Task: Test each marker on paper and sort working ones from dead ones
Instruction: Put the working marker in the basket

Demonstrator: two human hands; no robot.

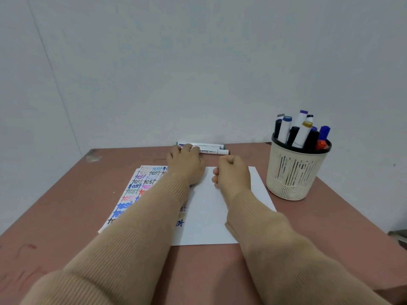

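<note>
The brown tabletop [66,205] carries two sheets of paper. The left one, the written sheet [136,186], is covered with the word "test" in many colours. The blank sheet [209,216] lies at its right and overlaps its edge.

On the right stands one cream holder [293,179] with upright markers [305,130]. I count about ten of them, but some hide each other, so the number is not sure.

The left hand [186,165] reaches to the far edge of the tabletop, where two markers lie side by side. Its fingers are over the left end of the near marker [211,151], which has a white body. The far marker [204,144], with green ends, lies just behind. Whether the fingers grip the near marker or only rest on it, I cannot tell. The right hand [233,173] is curled into a fist above the blank sheet, and nothing shows inside it.

The step in hand seems to be the sorting: a tested marker is being put with, or taken from, the small group at the far edge. The next move probably calls for taking a fresh marker from the holder, removing its cap and writing on the blank sheet.
</note>
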